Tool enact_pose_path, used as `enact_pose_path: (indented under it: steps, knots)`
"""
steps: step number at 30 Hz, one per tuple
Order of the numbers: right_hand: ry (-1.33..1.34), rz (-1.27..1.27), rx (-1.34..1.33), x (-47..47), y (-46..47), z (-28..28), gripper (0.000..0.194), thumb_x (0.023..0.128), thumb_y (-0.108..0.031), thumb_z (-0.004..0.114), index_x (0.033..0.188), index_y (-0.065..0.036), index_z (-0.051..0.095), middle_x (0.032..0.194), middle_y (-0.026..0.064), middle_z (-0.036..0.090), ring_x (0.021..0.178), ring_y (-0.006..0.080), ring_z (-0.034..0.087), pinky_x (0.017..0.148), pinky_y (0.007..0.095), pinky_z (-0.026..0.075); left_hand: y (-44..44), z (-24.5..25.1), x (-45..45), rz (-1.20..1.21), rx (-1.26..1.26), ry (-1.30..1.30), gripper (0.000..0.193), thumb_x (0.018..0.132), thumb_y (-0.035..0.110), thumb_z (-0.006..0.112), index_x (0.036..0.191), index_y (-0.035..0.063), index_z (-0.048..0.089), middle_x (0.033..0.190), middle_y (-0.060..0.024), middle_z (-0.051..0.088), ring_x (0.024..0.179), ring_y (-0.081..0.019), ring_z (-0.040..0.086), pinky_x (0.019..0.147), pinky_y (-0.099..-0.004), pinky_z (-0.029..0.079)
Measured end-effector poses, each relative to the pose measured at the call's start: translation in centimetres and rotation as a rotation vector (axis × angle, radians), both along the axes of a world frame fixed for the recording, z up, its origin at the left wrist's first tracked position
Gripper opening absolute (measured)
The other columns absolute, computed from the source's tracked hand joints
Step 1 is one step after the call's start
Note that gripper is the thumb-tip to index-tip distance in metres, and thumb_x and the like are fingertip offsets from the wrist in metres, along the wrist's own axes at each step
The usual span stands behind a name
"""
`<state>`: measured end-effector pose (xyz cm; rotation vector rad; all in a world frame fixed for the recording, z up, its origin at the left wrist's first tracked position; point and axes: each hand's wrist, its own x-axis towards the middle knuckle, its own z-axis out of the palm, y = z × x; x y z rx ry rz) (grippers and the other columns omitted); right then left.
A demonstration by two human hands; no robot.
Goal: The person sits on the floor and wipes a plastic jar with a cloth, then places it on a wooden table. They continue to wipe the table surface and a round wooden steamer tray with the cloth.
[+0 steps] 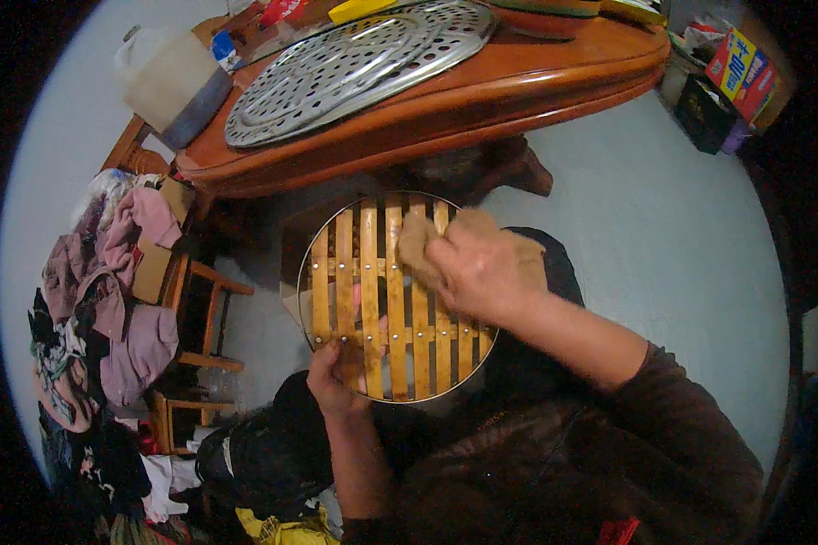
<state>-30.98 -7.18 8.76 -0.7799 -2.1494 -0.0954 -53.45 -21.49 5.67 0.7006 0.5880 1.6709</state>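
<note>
A round bamboo-slat steamer rack with a thin metal rim and small rivets is held above my lap. My left hand grips its lower left edge, thumb on the front and some fingers showing behind the slats. On the rack's upper right part, my right hand presses a crumpled tan cloth against the slats. More of the cloth shows beyond the knuckles. The fingertips of my right hand are hidden in the cloth.
Perforated metal steamer plates lie on the wooden table ahead, near a plastic jug. Clothes are heaped over wooden chairs at the left. Boxes stand at the far right.
</note>
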Motion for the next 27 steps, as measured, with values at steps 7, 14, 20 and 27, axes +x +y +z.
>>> enact_pose_path:
  steps: [7, 14, 20, 27]
  knots:
    - [-0.087, 0.398, -0.186, -0.1, -6.5, -4.0, 0.024, 0.076, -0.019, 0.076, 0.093, -0.009, 0.062, 0.08, 0.0084, 0.059, 0.071, 0.0292, 0.068, 0.059, 0.0412, 0.053, -0.2, 1.2, 0.9, 0.065, 0.012, 0.057, 0.083, 0.095, 0.027, 0.056, 0.166, -0.0028, 0.025, 0.167, -0.0227, 0.04, 0.15, -0.0384, 0.045, 0.121, -0.0511, 0.044]
    - [-0.27, 0.752, -0.346, 0.7, -10.2, -5.3, 0.03, 0.077, -0.026, 0.077, 0.099, -0.01, 0.065, 0.084, 0.0093, 0.061, 0.076, 0.0282, 0.069, 0.067, 0.042, 0.057, -0.1, 0.7, 0.6, -0.025, 0.036, -0.021, 0.083, 0.096, 0.027, 0.056, 0.167, -0.0002, 0.024, 0.169, -0.0199, 0.037, 0.153, -0.0383, 0.041, 0.125, -0.0515, 0.038]
    - [0.088, 0.91, -1.203, 1.8, -8.1, -1.5, 0.029, 0.086, -0.018, 0.076, 0.11, -0.003, 0.068, 0.088, 0.0133, 0.069, 0.08, 0.0283, 0.07, 0.071, 0.0389, 0.055, -0.7, -0.3, -0.3, -0.024, 0.115, 0.088, 0.083, 0.093, 0.022, 0.059, 0.166, -0.0008, 0.027, 0.17, -0.0227, 0.035, 0.151, -0.0409, 0.044, 0.124, -0.0538, 0.039]
    - [0.31, 0.507, -0.203, -0.3, -5.7, 5.8, 0.036, 0.08, -0.014, 0.079, 0.115, -0.012, 0.072, 0.111, 0.0096, 0.067, 0.097, 0.0321, 0.065, 0.086, 0.0448, 0.053, -1.2, 0.8, 1.3, 0.201, 0.046, 0.2, 0.081, 0.09, 0.035, 0.076, 0.155, -0.002, 0.046, 0.15, -0.0219, 0.057, 0.138, -0.0372, 0.059, 0.122, -0.0526, 0.041]
